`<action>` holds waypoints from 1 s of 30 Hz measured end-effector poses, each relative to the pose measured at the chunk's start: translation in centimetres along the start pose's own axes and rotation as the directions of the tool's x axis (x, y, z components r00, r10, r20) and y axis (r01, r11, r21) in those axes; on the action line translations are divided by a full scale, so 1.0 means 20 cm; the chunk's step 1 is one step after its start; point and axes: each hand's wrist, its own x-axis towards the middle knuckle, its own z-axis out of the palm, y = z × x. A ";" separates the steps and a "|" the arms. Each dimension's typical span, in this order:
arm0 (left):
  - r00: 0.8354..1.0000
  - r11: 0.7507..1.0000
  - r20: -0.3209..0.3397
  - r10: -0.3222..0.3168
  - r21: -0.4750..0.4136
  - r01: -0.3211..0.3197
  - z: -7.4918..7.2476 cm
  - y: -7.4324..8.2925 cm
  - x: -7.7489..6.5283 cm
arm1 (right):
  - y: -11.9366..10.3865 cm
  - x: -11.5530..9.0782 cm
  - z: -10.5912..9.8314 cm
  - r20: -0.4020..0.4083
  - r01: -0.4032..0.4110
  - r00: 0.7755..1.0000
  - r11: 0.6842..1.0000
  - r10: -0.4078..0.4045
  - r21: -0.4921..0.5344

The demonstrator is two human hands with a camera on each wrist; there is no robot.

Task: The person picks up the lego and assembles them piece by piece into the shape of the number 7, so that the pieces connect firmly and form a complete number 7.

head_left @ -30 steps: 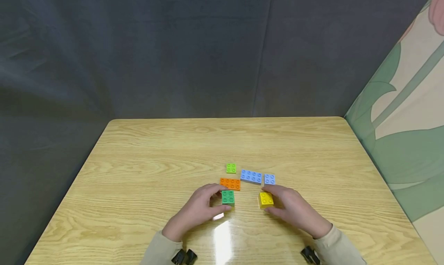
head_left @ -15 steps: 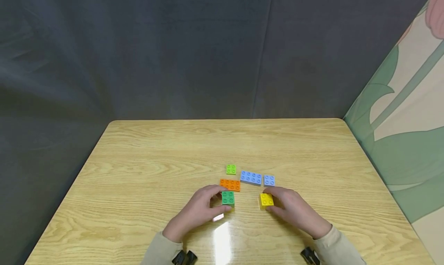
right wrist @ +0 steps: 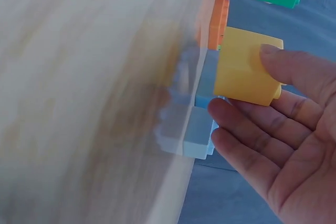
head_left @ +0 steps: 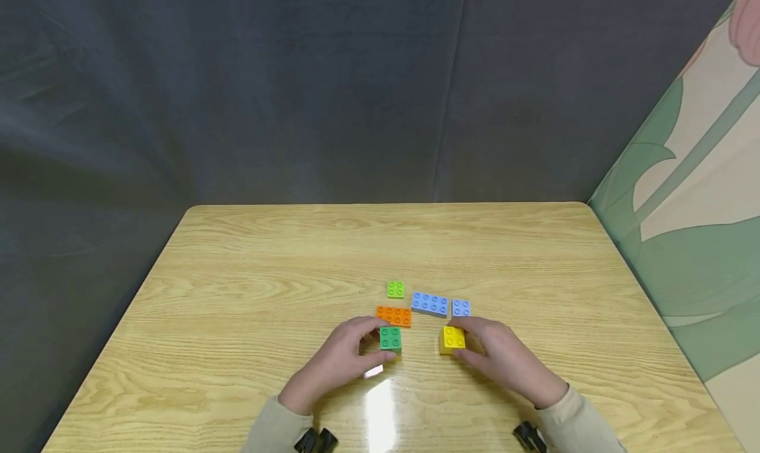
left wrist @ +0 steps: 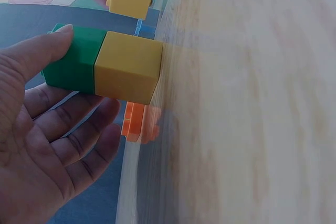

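My left hand (head_left: 338, 354) pinches a green toy building brick (head_left: 390, 338) between thumb and fingers. In the left wrist view a yellow brick (left wrist: 128, 66) is joined under the green one, forming a two-brick stack close over the tabletop. On the right, my right hand (head_left: 501, 354) grips another yellow brick (head_left: 452, 340), thumb on its near side and fingers on its far side. The right wrist view shows this yellow brick (right wrist: 244, 69) with its studs facing the palm. A short gap separates the stack from the right-hand brick.
Just beyond the hands lie an orange brick (head_left: 394, 316), a long blue brick (head_left: 430, 304), a small blue brick (head_left: 461, 308) and a small lime green brick (head_left: 395, 289). They rest on a wooden table (head_left: 237, 262). Behind it hangs a dark curtain (head_left: 326, 110).
My right hand has shifted the yellow brick slightly left and away from me. My left hand and the green-and-yellow stack have stayed put.
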 end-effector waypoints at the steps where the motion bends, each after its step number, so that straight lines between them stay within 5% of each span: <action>1: 1.000 1.000 0.000 -0.001 0.001 0.001 0.00 0.00 0.00 | 0.00 0.00 0.00 -0.001 0.001 1.000 1.000 -0.001 0.002; 30: 1.000 1.000 -0.001 -0.012 0.008 0.012 0.00 0.00 0.00 | -0.10 0.03 -0.04 -0.050 0.099 0.994 0.994 -0.096 0.053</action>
